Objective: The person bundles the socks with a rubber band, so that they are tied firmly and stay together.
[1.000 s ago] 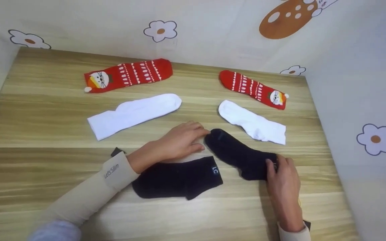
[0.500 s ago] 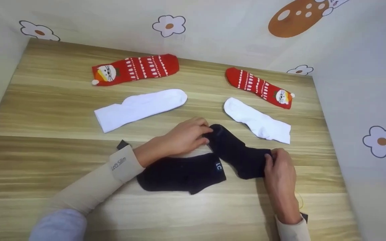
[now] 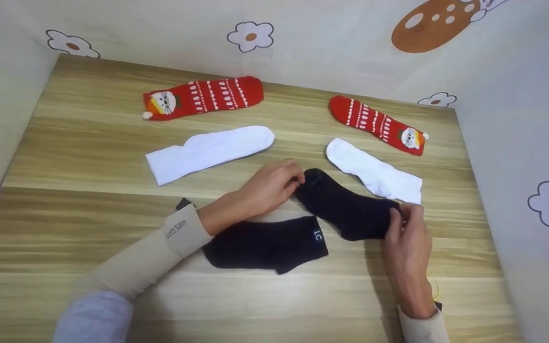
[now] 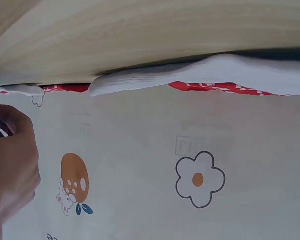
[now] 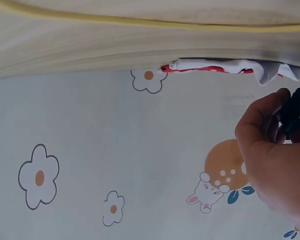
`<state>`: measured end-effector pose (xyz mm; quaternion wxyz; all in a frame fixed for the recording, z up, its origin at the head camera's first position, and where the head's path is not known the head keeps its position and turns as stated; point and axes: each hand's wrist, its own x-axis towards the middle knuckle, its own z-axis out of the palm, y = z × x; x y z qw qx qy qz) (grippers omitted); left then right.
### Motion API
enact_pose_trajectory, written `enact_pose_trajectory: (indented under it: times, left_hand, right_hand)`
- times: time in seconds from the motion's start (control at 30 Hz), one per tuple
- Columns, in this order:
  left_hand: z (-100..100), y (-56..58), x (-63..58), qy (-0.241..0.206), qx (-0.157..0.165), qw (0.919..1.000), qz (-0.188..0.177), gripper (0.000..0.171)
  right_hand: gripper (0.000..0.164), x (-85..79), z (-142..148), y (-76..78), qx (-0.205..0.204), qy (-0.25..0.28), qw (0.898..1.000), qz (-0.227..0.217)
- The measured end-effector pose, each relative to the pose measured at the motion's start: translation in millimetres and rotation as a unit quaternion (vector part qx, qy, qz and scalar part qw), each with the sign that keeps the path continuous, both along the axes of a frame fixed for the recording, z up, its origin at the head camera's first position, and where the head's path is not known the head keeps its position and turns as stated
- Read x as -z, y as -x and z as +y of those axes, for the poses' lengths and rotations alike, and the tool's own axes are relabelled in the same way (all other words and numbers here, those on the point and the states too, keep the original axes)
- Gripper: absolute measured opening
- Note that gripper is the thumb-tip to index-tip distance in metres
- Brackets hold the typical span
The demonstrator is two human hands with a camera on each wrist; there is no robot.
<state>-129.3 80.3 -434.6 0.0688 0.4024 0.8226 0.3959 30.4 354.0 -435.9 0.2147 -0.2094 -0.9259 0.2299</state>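
Both hands are at a black ankle sock (image 3: 341,205) on the right in the head view. My left hand (image 3: 274,188) pinches its toe end, with thumb and fingers drawn together. My right hand (image 3: 410,243) grips the cuff end; the right wrist view shows the dark cuff (image 5: 296,107) between thumb and fingers. A second black sock (image 3: 265,245), with light letters on its cuff, lies flat nearer the person, partly under the left wrist. The held sock's cuff letters are hidden.
Behind the hands lie two white socks, the left one (image 3: 212,152) and the right one (image 3: 374,169). Farther back are two red patterned socks, left (image 3: 208,97) and right (image 3: 377,124). The wooden table (image 3: 84,214) meets flower-printed walls (image 3: 322,43) at back and sides.
The held black sock has shifted slightly away from the person, nearer the right white sock. My left fingers, straighter before, are now curled at its toe. The head view has shifted slightly.
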Motion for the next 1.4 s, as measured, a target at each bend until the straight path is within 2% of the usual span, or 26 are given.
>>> enact_pose_trajectory:
  times: [0.27,0.4,0.6,0.8,0.93,1.03,1.23,1.4]
  left_hand:
    - [-9,-1.9,1.5,-0.005,-0.036,0.999,-0.025,0.04]
    - [-14,-2.7,0.9,-0.019,-0.048,0.9981,-0.035,0.035]
    - [-22,-5.5,-5.3,-0.043,-0.064,0.9952,-0.06,0.021]
    - [-33,-9.8,-9.5,-0.05,-0.071,0.9902,-0.109,0.016]
    - [-43,-11.7,-11.0,-0.066,-0.076,0.9867,-0.128,0.012]
    - [-50,-12.7,-12.5,-0.081,-0.076,0.9835,-0.143,0.012]
    - [-64,-14.5,-19.6,-0.108,-0.076,0.9725,-0.192,0.013]
    - [-75,-14.1,-25.5,-0.12,-0.07,0.9595,-0.245,0.015]
  right_hand:
    - [0.021,-6.5,-1,7.1,-0.023,0.015,0.998,0.056]
    - [0.023,-8.4,-4,9.3,-0.028,0.021,0.996,0.076]
    - [0.035,-10.8,-7,10.7,-0.043,0.028,0.995,0.084]
    - [0.024,-13.6,-7,18.2,-0.064,0.034,0.991,0.111]
    - [0.021,-17.3,-10,22.0,-0.065,0.081,0.988,0.112]
    - [0.02,-22.2,-13,24.5,-0.061,0.146,0.982,0.103]
    - [0.015,-33.1,-18,31.8,-0.065,0.267,0.956,0.104]
    - [0.01,-35.9,-19,34.8,-0.071,0.31,0.942,0.108]
